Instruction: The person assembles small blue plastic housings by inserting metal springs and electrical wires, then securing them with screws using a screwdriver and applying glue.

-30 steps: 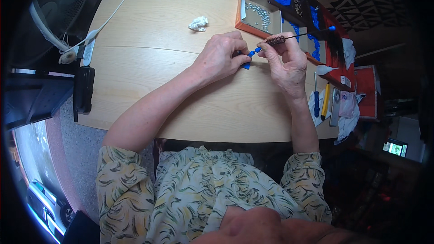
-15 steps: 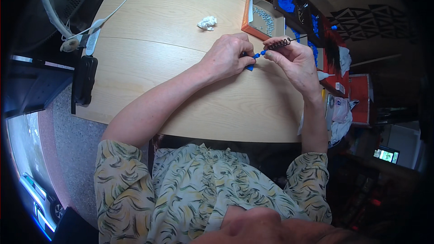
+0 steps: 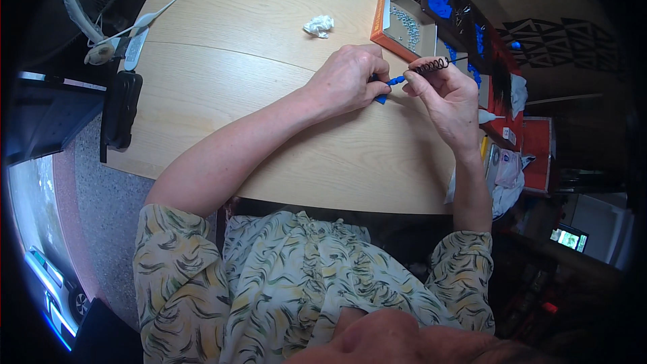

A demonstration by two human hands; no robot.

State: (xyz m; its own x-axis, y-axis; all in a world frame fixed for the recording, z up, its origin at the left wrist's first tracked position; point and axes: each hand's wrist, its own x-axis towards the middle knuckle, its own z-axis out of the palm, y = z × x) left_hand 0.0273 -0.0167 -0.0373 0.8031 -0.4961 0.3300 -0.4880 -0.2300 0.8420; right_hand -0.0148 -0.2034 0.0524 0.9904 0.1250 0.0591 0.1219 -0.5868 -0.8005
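My left hand (image 3: 350, 79) is closed, thumb and fingertips pinched on a small blue plastic piece (image 3: 381, 99), part of which shows below the fingers. From that grip a short knobbly blue part (image 3: 397, 81) runs to my right hand (image 3: 446, 104). The fingers of this hand are closed round the near end of a black coiled wire (image 3: 431, 65), whose thin straight tail points right. Where the blue part meets the wire, my right fingertips cover it. Both hands are just above the wooden table (image 3: 222, 104).
Beyond my right hand stands an orange-sided open box (image 3: 391, 39) of small shiny metal pieces. Dark trays with blue parts (image 3: 439, 1) line the right edge. Crumpled white tissue (image 3: 319, 25) lies further back. A power strip (image 3: 137, 47) and a fan (image 3: 101, 0) are at the left.
The view has shifted slightly, so the table things sit a little further right. Both hands keep their grips and stay close together, with only small finger movement.
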